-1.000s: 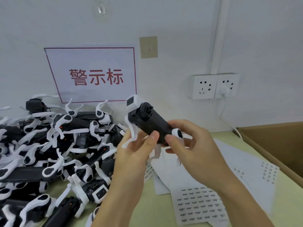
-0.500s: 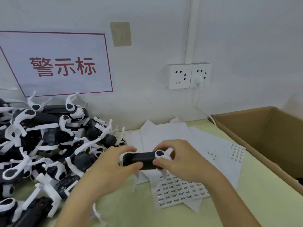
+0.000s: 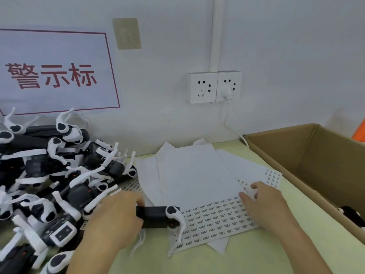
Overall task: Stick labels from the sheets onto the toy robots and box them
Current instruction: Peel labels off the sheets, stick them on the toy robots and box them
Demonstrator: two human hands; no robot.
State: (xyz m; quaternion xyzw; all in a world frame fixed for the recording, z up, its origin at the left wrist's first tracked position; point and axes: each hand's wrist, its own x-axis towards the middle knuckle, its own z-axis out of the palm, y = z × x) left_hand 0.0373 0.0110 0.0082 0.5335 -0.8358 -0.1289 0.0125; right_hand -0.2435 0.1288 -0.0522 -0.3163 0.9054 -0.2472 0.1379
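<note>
Right hand (image 3: 265, 204) released robot (image 3: 156, 216) (blurred).

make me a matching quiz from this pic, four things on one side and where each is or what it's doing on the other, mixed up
Things:
1. left hand
2. right hand
3. cardboard box
4. pile of toy robots

Places or states:
A. open, at the right edge of the table
B. fingers on the label sheets
C. heaped at the left, by the wall
D. grips a black toy robot lying on the table

Pairs: 1-D, 2-B, 3-A, 4-C
</note>
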